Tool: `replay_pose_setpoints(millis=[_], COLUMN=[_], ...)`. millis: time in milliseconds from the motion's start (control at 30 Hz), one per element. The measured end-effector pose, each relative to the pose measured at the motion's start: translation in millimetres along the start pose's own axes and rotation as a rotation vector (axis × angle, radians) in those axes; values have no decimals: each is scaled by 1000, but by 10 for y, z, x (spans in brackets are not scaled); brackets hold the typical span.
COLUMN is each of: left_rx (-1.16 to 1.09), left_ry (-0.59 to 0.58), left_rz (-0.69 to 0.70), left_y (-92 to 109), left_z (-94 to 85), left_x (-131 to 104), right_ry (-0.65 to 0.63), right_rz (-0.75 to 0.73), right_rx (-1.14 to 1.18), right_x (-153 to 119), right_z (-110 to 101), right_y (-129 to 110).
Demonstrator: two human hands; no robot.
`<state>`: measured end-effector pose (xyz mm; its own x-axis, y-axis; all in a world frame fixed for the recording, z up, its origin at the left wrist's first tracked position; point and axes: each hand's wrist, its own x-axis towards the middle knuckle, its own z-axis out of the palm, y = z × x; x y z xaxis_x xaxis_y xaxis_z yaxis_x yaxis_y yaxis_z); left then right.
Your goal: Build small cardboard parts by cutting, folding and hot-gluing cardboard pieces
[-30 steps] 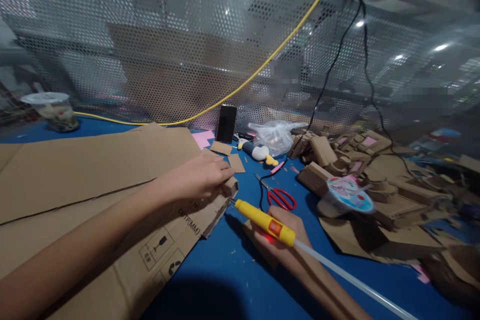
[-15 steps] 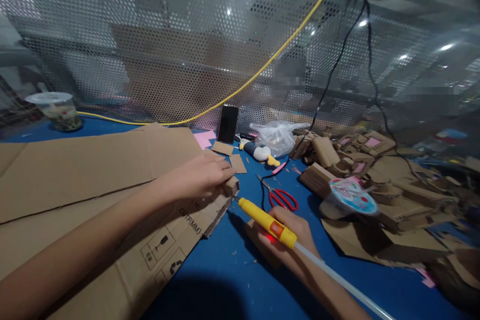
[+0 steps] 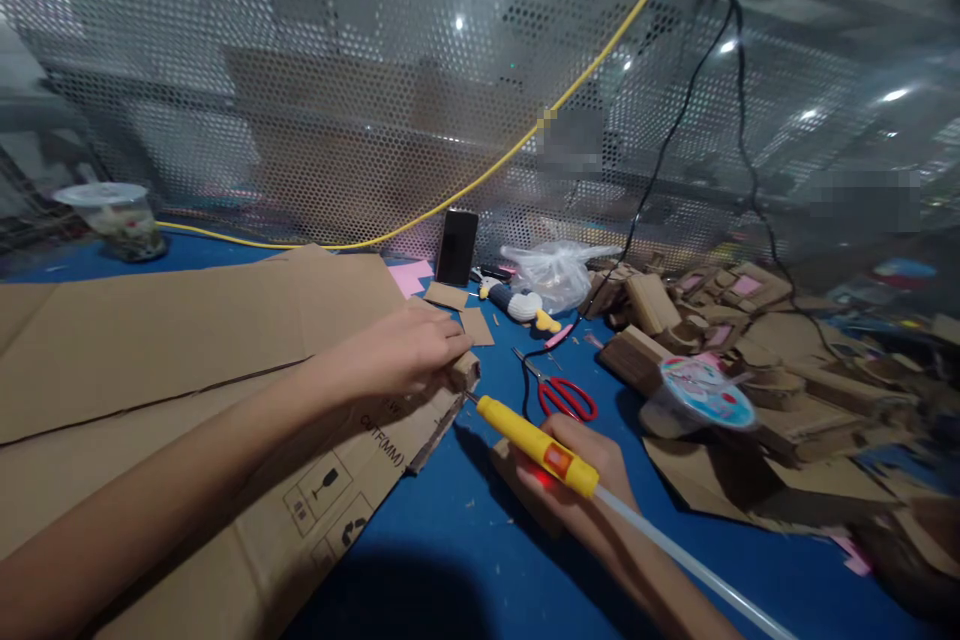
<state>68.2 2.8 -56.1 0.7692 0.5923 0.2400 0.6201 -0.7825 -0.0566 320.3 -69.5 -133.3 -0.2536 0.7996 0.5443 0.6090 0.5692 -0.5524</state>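
Observation:
A yellow hot glue pen [image 3: 517, 432] with a lit red window is held in my right hand [image 3: 592, 480]. A long translucent glue stick [image 3: 675, 555] runs out of its back end. Its metal tip meets the end of a small folded cardboard piece [image 3: 466, 370]. My left hand [image 3: 409, 345] grips that piece near the right edge of a large printed cardboard sheet [image 3: 330, 280], palm down, with the fingertips partly hidden. Just beyond my right hand lie red-handled scissors [image 3: 566, 398].
Cut cardboard parts [image 3: 795, 350] are heaped on the right, with a lidded plastic tub [image 3: 697, 395] among them. A phone [image 3: 457, 248], a knitted toy [image 3: 517, 302] and a plastic bag [image 3: 559, 272] stand behind. A black cord [image 3: 660, 160] hangs to the blue table [image 3: 420, 540]. Far left is a cup [image 3: 120, 220].
Almost nothing differs. The glue pen's back end has shifted very slightly right and down, while its tip stays at the cardboard piece. My left hand keeps its place.

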Motion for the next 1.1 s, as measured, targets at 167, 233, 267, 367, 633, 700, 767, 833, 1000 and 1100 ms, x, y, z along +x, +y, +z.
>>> replay_pose_setpoints(millis=[167, 233, 267, 367, 633, 700, 767, 833, 1000, 1100], left_rx=[63, 65, 62, 51, 38, 48, 65, 85, 79, 72], left_ry=[-54, -60, -61, -62, -32, -41, -55, -66, -32, -47], left_rz=[19, 12, 7, 3, 14, 9, 4, 0, 14, 18], left_y=[10, 18, 21, 21, 0, 7, 16, 20, 19, 26], left_z=[-21, -35, -42, -47, -21, -27, -31, -29, -14, -19], left_x=[10, 15, 16, 16, 4, 6, 10, 14, 9, 7], right_ry=[-67, -73, -73, -89, -43, -44, -38, -25, -37, -20], right_rz=[-27, -33, -32, -47, -2, -6, -13, -12, -21, -34], right_rx=[70, 85, 81, 45, 1, 5, -2, -6, -16, -28], right_x=[-3, 9, 19, 50, 13, 5, 5, 8, 5, 10], right_z=[-34, -61, -75, -103, -42, -29, -19, -11, -2, 2], right_y=[44, 35, 22, -37, 1, 17, 19, 15, 4, -2])
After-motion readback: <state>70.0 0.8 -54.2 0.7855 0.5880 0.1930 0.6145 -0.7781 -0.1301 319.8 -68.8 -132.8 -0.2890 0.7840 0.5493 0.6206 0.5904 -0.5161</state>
